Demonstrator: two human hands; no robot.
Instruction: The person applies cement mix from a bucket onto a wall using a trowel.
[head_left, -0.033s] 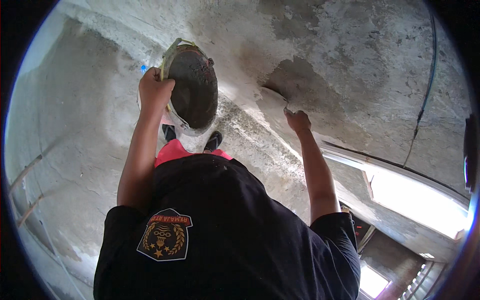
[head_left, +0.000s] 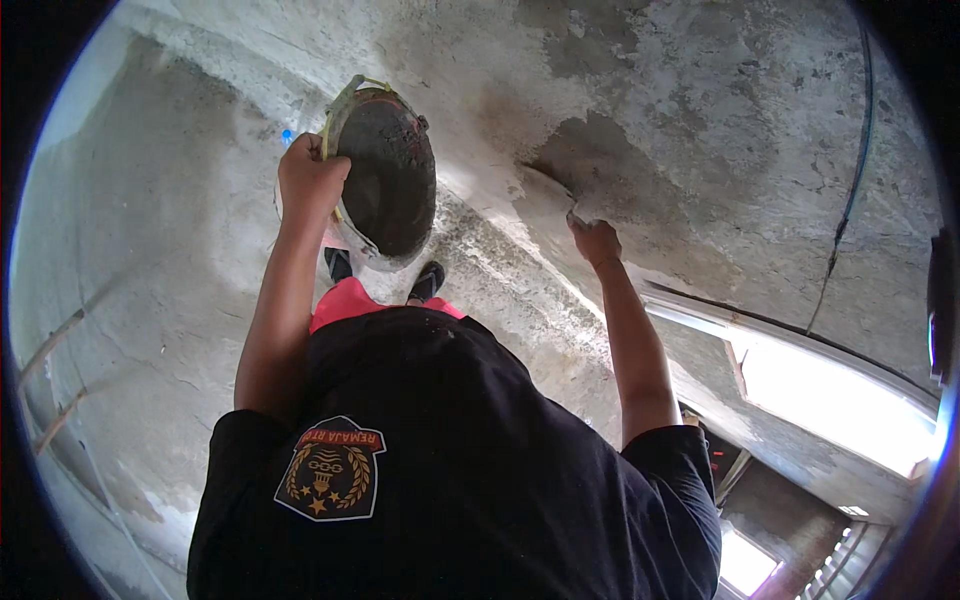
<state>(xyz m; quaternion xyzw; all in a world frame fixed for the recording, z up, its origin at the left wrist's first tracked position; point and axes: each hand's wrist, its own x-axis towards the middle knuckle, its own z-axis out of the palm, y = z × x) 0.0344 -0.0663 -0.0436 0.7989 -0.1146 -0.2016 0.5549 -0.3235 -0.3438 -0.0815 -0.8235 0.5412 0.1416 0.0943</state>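
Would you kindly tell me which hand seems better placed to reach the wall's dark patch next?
Probably the right hand: it holds a trowel-like tool close to the dark patch, while the left hand holds the bucket.

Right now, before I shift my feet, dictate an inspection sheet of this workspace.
Surface: grey wall, with a darker patch.
Job's things: bucket holding dark grey mortar-like mix; trowel at the wall, exact contact unclear.
Clutter: small blue object beside the bucket; stick-like pieces at far left.
Hands: left hand grips the bucket's rim; right hand grips the trowel's handle.
Cables: dark cable along the wall, right side.
Surroundings: bright opening at lower right.
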